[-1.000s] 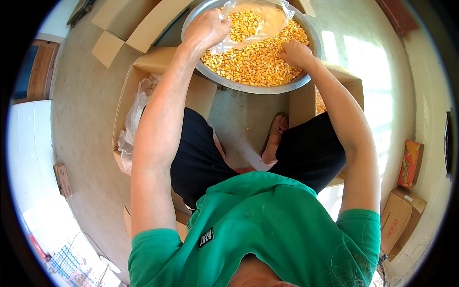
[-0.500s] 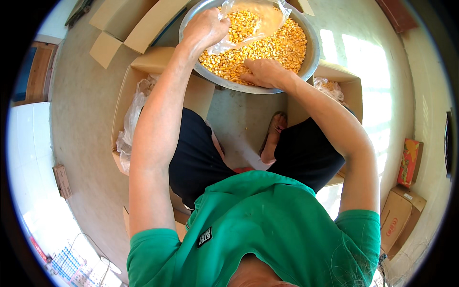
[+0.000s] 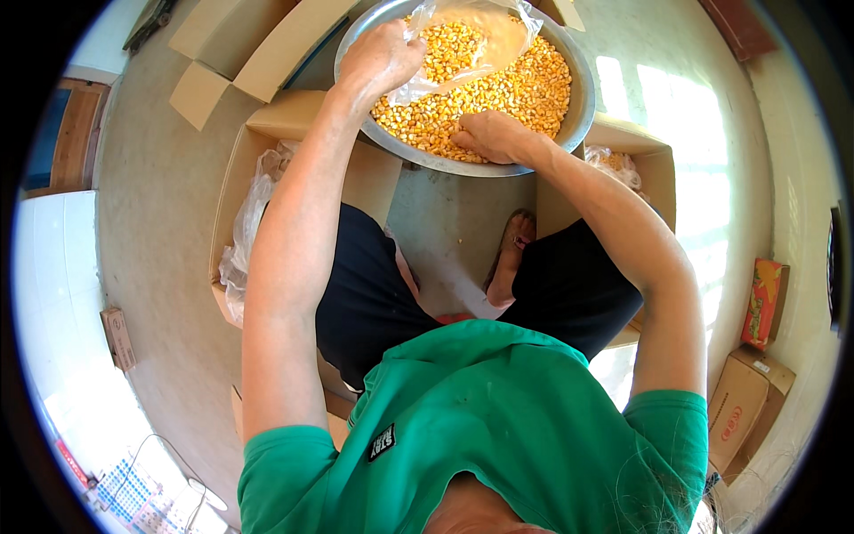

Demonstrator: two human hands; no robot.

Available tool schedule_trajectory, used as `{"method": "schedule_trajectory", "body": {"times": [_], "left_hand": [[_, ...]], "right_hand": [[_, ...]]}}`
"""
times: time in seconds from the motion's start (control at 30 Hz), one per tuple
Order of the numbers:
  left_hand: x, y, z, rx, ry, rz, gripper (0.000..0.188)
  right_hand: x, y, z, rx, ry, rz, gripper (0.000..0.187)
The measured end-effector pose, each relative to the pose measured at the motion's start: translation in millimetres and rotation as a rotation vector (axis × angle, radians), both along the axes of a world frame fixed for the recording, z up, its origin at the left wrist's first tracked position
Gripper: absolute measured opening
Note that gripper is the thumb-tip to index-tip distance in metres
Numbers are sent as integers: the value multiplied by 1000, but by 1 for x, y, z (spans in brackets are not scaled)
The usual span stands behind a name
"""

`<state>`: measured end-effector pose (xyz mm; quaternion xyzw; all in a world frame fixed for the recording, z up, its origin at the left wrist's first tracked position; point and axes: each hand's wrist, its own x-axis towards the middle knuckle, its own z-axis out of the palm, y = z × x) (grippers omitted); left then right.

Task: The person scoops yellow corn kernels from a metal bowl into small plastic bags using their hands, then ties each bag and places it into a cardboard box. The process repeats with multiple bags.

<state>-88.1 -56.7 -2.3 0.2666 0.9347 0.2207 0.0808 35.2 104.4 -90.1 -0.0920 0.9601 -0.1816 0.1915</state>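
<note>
A wide metal basin (image 3: 584, 107) full of yellow corn kernels (image 3: 544, 80) stands at the top of the view. Inside it lies a clear plastic bag (image 3: 485, 60) with kernels in it, its mouth spread. My left hand (image 3: 384, 59) is closed on the bag's edge at the basin's left side. Low over the loose corn, near the basin's front rim, is my right hand (image 3: 498, 138). Its fingers are curled together and touch the kernels; whatever they may hold is hidden.
Open cardboard boxes flank my legs: a left box (image 3: 233, 191) with clear plastic hanging over its side, and a right box (image 3: 656, 173) with bagged corn. Another open carton (image 3: 267, 53) lies at the upper left. Small boxes (image 3: 743, 409) stand along the right wall.
The fingers of my right hand have drawn together over the corn. My left hand keeps its hold on the bag, almost unmoved.
</note>
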Motion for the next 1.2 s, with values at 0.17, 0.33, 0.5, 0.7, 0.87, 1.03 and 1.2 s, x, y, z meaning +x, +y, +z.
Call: {"method": "schedule_trajectory", "body": {"times": [0.17, 0.33, 0.5, 0.7, 0.87, 1.03, 1.2], "left_hand": [[0, -4, 1, -2, -22, 7, 45], [1, -3, 2, -1, -11, 12, 44], [0, -8, -1, 16, 13, -24, 46], [5, -11, 8, 12, -63, -51, 48], [4, -10, 4, -2, -64, -60, 45], [3, -13, -5, 76, -5, -80, 41], [-1, -26, -10, 87, 23, -25, 39]], "right_hand": [[-3, 2, 13, 152, 88, 133, 28], [-12, 23, -1, 219, 182, 239, 29], [-15, 30, 20, 77, 149, 100, 33], [-22, 31, 90, -537, -109, -335, 27], [-53, 32, 96, -926, -50, -575, 20], [-104, 18, 60, -960, 27, -876, 19], [-131, -5, 18, -526, 381, -562, 25]]}}
